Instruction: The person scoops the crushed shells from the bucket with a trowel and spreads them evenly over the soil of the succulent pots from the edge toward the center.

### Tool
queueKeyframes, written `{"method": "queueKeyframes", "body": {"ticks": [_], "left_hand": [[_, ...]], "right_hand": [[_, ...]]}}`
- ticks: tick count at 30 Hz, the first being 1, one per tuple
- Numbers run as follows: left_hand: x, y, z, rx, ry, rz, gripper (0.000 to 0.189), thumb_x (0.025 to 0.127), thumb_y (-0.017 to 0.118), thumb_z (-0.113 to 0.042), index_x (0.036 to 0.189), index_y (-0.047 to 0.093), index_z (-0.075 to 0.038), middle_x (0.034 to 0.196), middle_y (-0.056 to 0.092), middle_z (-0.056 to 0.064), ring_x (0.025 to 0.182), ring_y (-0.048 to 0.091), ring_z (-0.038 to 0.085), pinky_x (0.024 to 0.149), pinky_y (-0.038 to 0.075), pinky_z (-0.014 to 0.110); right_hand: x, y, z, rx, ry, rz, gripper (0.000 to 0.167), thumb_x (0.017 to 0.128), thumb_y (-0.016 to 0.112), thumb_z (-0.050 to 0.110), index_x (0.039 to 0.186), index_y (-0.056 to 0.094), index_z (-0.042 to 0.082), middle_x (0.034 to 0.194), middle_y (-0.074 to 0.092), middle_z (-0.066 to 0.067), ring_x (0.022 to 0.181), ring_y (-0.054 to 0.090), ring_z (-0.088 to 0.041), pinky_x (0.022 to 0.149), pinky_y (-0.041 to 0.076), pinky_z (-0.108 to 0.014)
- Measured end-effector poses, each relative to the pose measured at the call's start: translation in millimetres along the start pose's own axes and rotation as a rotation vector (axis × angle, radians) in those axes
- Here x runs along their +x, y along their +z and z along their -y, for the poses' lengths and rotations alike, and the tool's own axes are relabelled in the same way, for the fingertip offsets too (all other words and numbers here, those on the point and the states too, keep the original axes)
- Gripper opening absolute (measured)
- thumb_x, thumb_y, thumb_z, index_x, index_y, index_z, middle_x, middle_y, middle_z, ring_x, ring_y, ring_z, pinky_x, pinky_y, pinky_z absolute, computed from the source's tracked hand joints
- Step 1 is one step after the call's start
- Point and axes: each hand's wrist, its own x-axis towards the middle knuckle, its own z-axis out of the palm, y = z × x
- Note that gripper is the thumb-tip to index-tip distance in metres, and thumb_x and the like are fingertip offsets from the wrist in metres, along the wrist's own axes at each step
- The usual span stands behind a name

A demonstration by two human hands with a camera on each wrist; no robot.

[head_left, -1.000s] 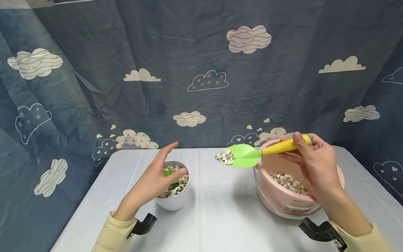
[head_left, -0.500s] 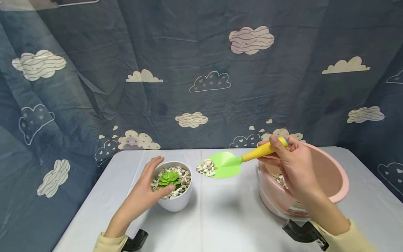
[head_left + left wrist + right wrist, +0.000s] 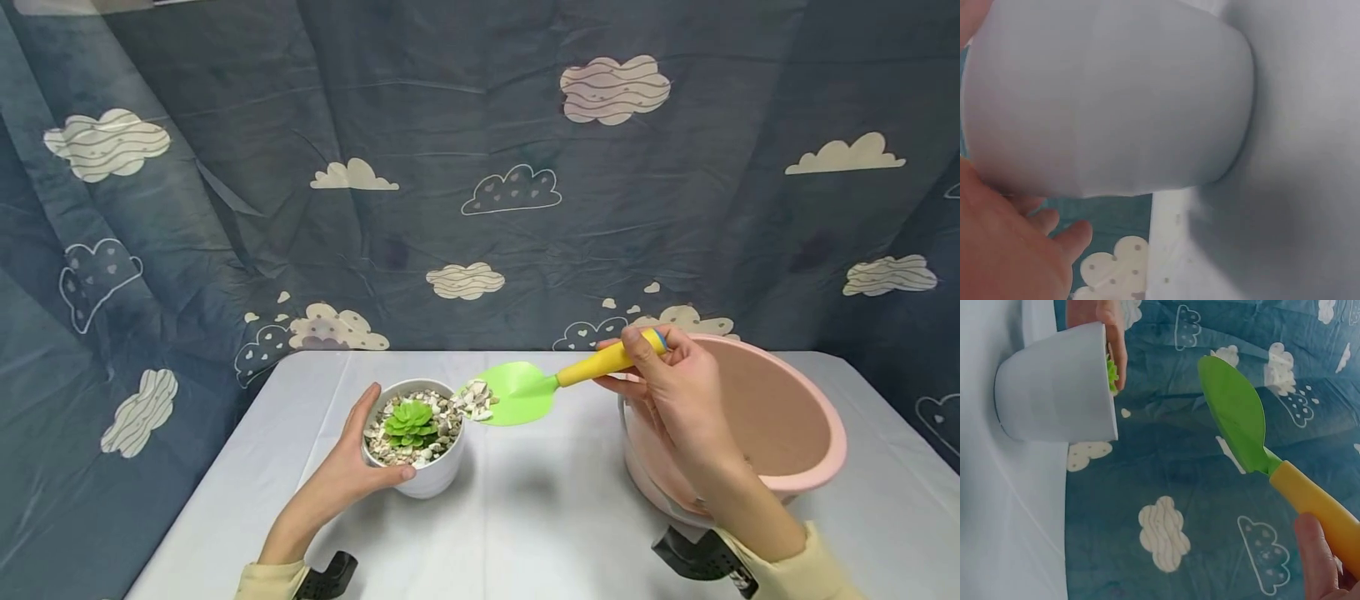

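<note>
In the head view a white flowerpot (image 3: 431, 482) holds pebbles and a bright green succulent (image 3: 410, 422). My left hand (image 3: 347, 467) grips the pot's left side, thumb along the near rim. The left wrist view shows the pot's smooth wall (image 3: 1116, 100), with fingers partly hidden behind it. My right hand (image 3: 686, 396) holds a small garden trowel (image 3: 519, 395) by its yellow handle. Its green blade carries pale pebbles (image 3: 476, 400) at the tip, which overlaps the pot's right rim. From the right wrist, the blade's underside (image 3: 1235, 412) shows, raised above the pot.
A pink bucket (image 3: 780, 408) stands at the right, partly behind my right wrist. Both stand on a white-covered table (image 3: 517, 525). A dark blue cloth (image 3: 510, 258) with cloud prints hangs behind the table.
The right hand has carried the loaded trowel left, from near the bucket to the pot's rim. My left hand has lowered from above the pot and closed around its side.
</note>
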Motion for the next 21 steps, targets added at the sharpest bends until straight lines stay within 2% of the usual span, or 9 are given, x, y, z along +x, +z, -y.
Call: {"method": "queueKeyframes", "body": {"ticks": [4, 9, 15, 21], "left_hand": [[-0.4, 0.2, 2.9, -0.088, -0.063, 0.015, 0.120, 0.071, 0.088, -0.023, 0.159, 0.007, -0.025, 0.163, 0.005, 0.013, 0.146, 0.008, 0.040, 0.111, 0.012, 0.064], [0.0, 0.0, 4.0, -0.178, -0.090, 0.028, 0.115, 0.074, 0.086, -0.021, 0.158, 0.008, -0.031, 0.162, 0.006, 0.016, 0.145, 0.012, 0.039, 0.112, 0.015, 0.061], [-1.2, -0.4, 7.7, -0.212, -0.087, 0.038, 0.113, 0.075, 0.085, -0.020, 0.158, 0.008, -0.033, 0.162, 0.005, 0.015, 0.146, 0.010, 0.037, 0.113, 0.012, 0.060], [-0.7, -0.2, 8.0, -0.214, -0.075, 0.040, 0.114, 0.076, 0.085, -0.020, 0.158, 0.008, -0.032, 0.162, 0.004, 0.015, 0.146, 0.008, 0.037, 0.113, 0.011, 0.059]], "right_hand": [[0.4, 4.8, -9.9, -0.021, -0.012, -0.006, 0.032, 0.095, 0.066, 0.016, 0.110, 0.048, -0.007, 0.101, 0.071, -0.016, 0.097, 0.070, -0.026, 0.076, 0.055, -0.046], [4.1, 13.4, -22.3, -0.023, 0.000, -0.012, 0.032, 0.095, 0.067, 0.015, 0.107, 0.048, -0.007, 0.095, 0.072, -0.012, 0.095, 0.070, -0.025, 0.076, 0.055, -0.048], [8.7, 21.5, -35.8, -0.072, 0.024, -0.024, 0.033, 0.095, 0.067, 0.017, 0.103, 0.045, -0.006, 0.093, 0.073, -0.009, 0.088, 0.072, -0.023, 0.074, 0.056, -0.045], [11.5, 23.8, -44.8, -0.097, 0.006, -0.014, 0.033, 0.094, 0.069, 0.017, 0.104, 0.047, -0.005, 0.095, 0.074, -0.010, 0.086, 0.072, -0.024, 0.075, 0.056, -0.045]]}}
